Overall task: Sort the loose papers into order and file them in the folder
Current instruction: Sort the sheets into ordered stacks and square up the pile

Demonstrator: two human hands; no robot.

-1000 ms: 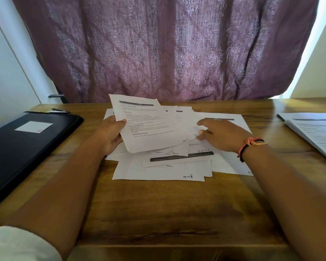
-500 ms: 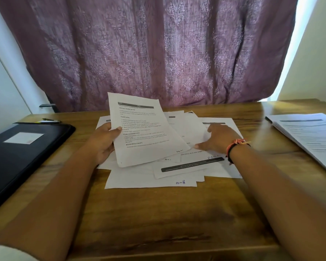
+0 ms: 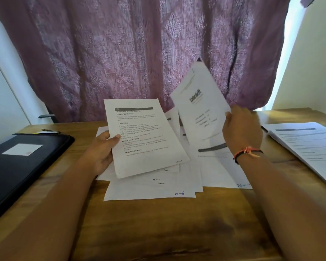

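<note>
Left hand (image 3: 102,153): centre-left, grips a printed sheet (image 3: 143,136) by its left edge.
Right hand (image 3: 241,130): centre-right, holds a tilted page (image 3: 199,102) raised.
Loose papers (image 3: 149,191): spread on the table (image 3: 158,232).
Folder (image 3: 17,166): black, left edge.

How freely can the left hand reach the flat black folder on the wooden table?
Probably yes: nothing lies between the left hand and the flat black folder, but it grips a printed white sheet.

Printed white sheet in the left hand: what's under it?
Under the printed white sheet: loose white papers fanned on the wooden table, handwritten page numbers at their lower edges. Their text and count are covered.
</note>
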